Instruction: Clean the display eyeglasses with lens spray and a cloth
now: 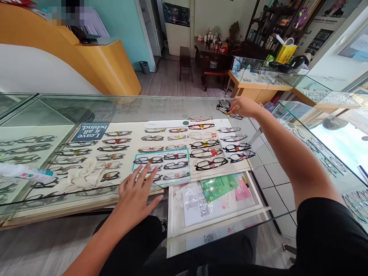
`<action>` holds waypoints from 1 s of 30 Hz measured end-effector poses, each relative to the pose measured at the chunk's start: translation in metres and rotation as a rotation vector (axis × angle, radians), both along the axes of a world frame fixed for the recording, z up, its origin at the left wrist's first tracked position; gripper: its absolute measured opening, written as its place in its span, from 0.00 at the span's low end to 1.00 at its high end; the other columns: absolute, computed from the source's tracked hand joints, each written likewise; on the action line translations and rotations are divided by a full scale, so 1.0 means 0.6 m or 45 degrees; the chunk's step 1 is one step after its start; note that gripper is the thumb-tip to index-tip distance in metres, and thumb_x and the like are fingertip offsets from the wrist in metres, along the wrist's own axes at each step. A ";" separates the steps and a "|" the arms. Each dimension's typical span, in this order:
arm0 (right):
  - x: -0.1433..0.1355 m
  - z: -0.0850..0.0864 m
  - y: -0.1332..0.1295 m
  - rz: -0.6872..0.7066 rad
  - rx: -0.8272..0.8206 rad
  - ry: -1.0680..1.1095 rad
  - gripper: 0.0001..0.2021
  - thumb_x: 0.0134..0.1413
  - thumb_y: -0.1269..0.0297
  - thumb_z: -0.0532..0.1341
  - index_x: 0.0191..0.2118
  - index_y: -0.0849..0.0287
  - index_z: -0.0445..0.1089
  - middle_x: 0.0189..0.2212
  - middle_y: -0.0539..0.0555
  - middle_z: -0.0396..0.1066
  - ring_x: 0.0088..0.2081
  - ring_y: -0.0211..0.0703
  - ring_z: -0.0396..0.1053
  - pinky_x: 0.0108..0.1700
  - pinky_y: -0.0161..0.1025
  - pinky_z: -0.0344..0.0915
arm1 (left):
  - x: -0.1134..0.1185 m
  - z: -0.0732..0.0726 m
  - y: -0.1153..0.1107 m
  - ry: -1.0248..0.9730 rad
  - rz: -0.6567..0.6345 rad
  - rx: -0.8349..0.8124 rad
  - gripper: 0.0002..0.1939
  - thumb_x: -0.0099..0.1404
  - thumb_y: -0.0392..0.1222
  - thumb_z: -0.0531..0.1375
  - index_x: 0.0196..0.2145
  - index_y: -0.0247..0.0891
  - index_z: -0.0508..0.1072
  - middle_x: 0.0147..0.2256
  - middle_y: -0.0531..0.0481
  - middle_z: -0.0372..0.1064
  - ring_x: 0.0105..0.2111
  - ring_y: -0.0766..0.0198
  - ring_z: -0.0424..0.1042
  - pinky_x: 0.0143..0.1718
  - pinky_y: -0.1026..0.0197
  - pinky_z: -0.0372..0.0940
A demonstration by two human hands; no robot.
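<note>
At the far right of the glass display case, my right hand (pixel 242 106) pinches a dark-framed pair of eyeglasses (pixel 223 104) with a yellow tag. Its frame and a mirrored outline overlap there, so I cannot tell whether it is one pair or two. My left hand (pixel 137 197) lies palm down with fingers spread at the near edge of the case and holds nothing. Beyond its fingertips are black eyeglasses (pixel 148 160) on a teal-edged card (pixel 188 152). More tagged eyeglasses (pixel 204 143) sit in rows on the white display board (pixel 138 132).
A white drawer (pixel 258 209) stands pulled out before me, holding a green leaflet (pixel 220 188) and papers. A white cloth (pixel 83 175) and a spray bottle (pixel 27 171) lie on the left. Further display cases (pixel 313 151) stand right; a wooden counter (pixel 115 63) is back left.
</note>
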State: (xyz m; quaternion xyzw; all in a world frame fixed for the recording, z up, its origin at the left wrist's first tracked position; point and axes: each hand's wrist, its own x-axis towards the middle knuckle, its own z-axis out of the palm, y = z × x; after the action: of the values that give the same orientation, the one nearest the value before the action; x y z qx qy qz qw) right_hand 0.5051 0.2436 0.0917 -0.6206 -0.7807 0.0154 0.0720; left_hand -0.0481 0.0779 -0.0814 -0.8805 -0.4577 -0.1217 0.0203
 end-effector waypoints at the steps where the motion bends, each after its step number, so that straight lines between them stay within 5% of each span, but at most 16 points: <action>1: -0.013 0.016 -0.025 0.054 0.018 0.050 0.12 0.62 0.56 0.69 0.42 0.57 0.85 0.47 0.60 0.80 0.51 0.57 0.75 0.53 0.49 0.68 | 0.001 0.001 0.000 -0.006 0.006 -0.006 0.41 0.75 0.59 0.54 0.79 0.40 0.57 0.78 0.33 0.52 0.76 0.32 0.54 0.70 0.32 0.52; 7: -0.145 0.073 -0.222 0.463 -0.136 0.343 0.12 0.65 0.51 0.69 0.40 0.54 0.83 0.47 0.57 0.78 0.49 0.52 0.75 0.56 0.51 0.67 | 0.014 0.012 0.002 -0.014 0.025 -0.079 0.42 0.74 0.59 0.55 0.79 0.37 0.57 0.78 0.32 0.50 0.77 0.30 0.50 0.72 0.31 0.49; 12: -0.253 0.045 -0.367 0.695 -0.485 0.441 0.08 0.71 0.59 0.65 0.42 0.56 0.81 0.45 0.57 0.78 0.50 0.50 0.74 0.55 0.47 0.67 | 0.024 0.019 0.000 0.018 0.034 -0.156 0.46 0.72 0.60 0.57 0.79 0.35 0.54 0.80 0.29 0.44 0.78 0.29 0.45 0.73 0.30 0.45; 17: -0.290 -0.049 -0.439 0.669 -0.646 0.405 0.05 0.71 0.65 0.66 0.42 0.58 0.80 0.44 0.59 0.77 0.49 0.51 0.74 0.53 0.46 0.68 | 0.035 0.035 -0.004 0.044 0.053 -0.236 0.50 0.70 0.61 0.60 0.80 0.32 0.50 0.80 0.27 0.41 0.79 0.28 0.40 0.75 0.31 0.42; 20: -0.286 -0.124 -0.451 0.578 -0.657 0.344 0.04 0.69 0.67 0.67 0.44 0.59 0.80 0.45 0.60 0.77 0.49 0.52 0.74 0.52 0.46 0.69 | 0.043 0.059 0.012 0.050 0.048 -0.247 0.48 0.70 0.61 0.61 0.78 0.34 0.55 0.77 0.27 0.49 0.76 0.28 0.48 0.73 0.33 0.47; 24: -0.273 -0.223 -0.441 0.436 -0.667 0.128 0.04 0.67 0.67 0.68 0.43 0.60 0.82 0.48 0.62 0.79 0.53 0.56 0.75 0.58 0.50 0.67 | 0.054 0.078 0.056 0.060 -0.039 -0.233 0.47 0.68 0.66 0.62 0.75 0.39 0.61 0.72 0.30 0.55 0.71 0.31 0.54 0.72 0.36 0.49; 30: -0.214 -0.327 -0.371 0.183 -0.505 -0.149 0.05 0.67 0.70 0.68 0.44 0.60 0.82 0.52 0.64 0.80 0.61 0.60 0.72 0.68 0.55 0.61 | 0.060 0.059 0.084 0.010 -0.095 -0.141 0.48 0.67 0.67 0.62 0.75 0.39 0.61 0.71 0.30 0.55 0.70 0.31 0.55 0.72 0.35 0.49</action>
State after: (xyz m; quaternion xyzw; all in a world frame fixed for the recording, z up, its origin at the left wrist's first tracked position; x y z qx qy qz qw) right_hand 0.3769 0.0209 -0.1047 -0.5652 -0.8074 0.1377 -0.0982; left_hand -0.0122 0.1283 -0.0458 -0.8973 -0.4303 -0.0932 -0.0313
